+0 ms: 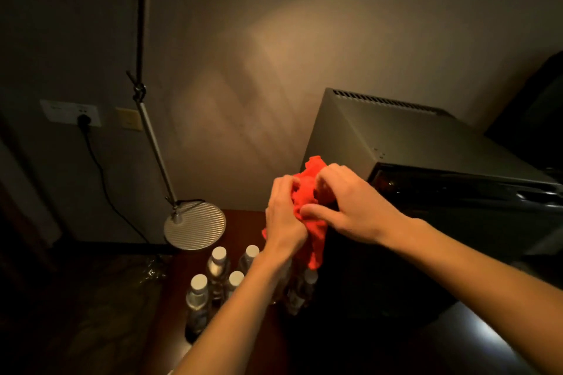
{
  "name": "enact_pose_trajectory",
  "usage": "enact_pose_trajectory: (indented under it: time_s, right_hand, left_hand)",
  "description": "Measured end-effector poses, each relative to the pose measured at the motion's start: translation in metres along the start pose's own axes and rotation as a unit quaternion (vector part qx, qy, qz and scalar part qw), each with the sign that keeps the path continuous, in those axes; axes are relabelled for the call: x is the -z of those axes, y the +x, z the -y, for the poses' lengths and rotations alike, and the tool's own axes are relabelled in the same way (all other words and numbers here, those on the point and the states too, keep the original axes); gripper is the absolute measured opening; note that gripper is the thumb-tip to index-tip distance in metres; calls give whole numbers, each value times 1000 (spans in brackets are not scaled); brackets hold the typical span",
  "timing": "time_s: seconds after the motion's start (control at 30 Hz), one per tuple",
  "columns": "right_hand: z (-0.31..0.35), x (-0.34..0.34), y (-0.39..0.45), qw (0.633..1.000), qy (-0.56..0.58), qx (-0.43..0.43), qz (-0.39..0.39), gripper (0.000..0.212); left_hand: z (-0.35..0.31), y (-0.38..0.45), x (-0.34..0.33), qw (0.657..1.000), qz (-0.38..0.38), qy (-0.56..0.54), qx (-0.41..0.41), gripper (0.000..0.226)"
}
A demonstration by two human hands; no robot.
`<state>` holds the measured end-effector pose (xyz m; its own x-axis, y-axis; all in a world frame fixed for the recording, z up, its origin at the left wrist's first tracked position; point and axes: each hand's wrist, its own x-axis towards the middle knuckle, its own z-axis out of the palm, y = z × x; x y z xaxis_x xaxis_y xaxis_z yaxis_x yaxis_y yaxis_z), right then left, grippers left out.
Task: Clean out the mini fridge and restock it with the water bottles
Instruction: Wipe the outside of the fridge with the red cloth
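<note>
1. At the far left, on the dim wall, a socket plate carries a black plug whose cord drops toward the floor; it is well apart from the work and no obstacle.
2. Just right of it, a jointed lamp arm slants down to a ribbed round lamp base that sits at the back corner of the dark wooden table, near its left edge.
3. In front of the base stand the water bottles, white-capped and upright, grouped close together; some are partly hidden under the forearms, so I cannot give their count.
4. Above the bottles, the left hand is closed on the red cloth, gripping its lower folds.
5. The right hand is likewise clamped on the cloth, thumb and fingers pinching the upper bunch; both hands seem to be gathering or folding it.
6. At the right, the mini fridge sits with its dark door apparently shut; its inside is not visible.
7. Judged step: readying the cloth for cleaning, with restocking not yet begun.
8. The next move likely calls for one hand to free itself and open the door.
9. The bottles stand close to the fridge front, so the door's swing and any low sweep of the arms could topple them; open room lies above the fridge top.
</note>
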<state>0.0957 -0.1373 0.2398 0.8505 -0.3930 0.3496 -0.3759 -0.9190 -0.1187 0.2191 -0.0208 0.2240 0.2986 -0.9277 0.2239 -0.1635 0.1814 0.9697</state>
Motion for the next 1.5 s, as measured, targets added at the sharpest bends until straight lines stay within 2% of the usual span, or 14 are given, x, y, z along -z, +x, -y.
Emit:
enact_pose_trajectory:
  time_s: [0.07, 0.13, 0.2, 0.23, 0.37, 0.47, 0.57, 0.67, 0.73, 0.83, 1.03, 1.2, 1.3, 1.5]
  right_hand:
    - [-1, -8, 1, 1000, 19, -2, -17, 56]
    - [-3, -12, -1, 999, 43, -18, -19, 83]
    - [-6, -11, -4, 997, 67, -43, -4, 105]
    - [-9, -12, -7, 998, 61, -33, 8, 106]
    - [-14, -21, -21, 998, 33, 33, 43, 85]
    - [-13, -23, -37, 999, 24, 22, 40, 86]
    - [-16, -19, -62, 1000, -3, 28, -3, 92]
    - [-28, -15, -90, 997, -12, 54, -53, 86]
    - [-41, -16, -106, 995, 7, 55, -77, 77]
    - [-60, -19, -133, 990, 24, 79, -111, 62]
    - [-95, -37, -187, 984, 10, 105, -144, 47]
    - [-122, -65, -231, 984, -20, 108, -143, 36]
    - [-133, -82, -254, 982, -27, 99, -156, 41]
    - [-143, -97, -307, 988, -17, 50, -143, 52]
  left_hand:
    - [13, 8, 2, 999, -19, 24, -24, 105]
    - [20, 15, 3, 998, -43, 43, -30, 97]
    - [23, 18, 4, 997, -31, 63, -42, 84]
    - [26, 19, 5, 996, -15, 71, -46, 79]
    - [37, 20, 6, 996, 15, 88, -20, 70]
    - [41, 13, -1, 995, 16, 97, -10, 66]
    - [42, 6, -17, 995, 32, 92, -32, 58]
    - [46, 0, -43, 997, 61, 30, -39, 49]
    - [54, -2, -65, 998, 33, -49, -33, 49]
    - [75, -1, -92, 992, -77, -96, -14, 57]
    - [120, 4, -135, 989, -125, 62, -48, 38]
    - [155, -7, -182, 959, -201, 140, -144, 55]
    - [182, -15, -198, 942, -228, 177, -174, 73]
    - [221, -47, -223, 908, -288, 259, -158, 86]
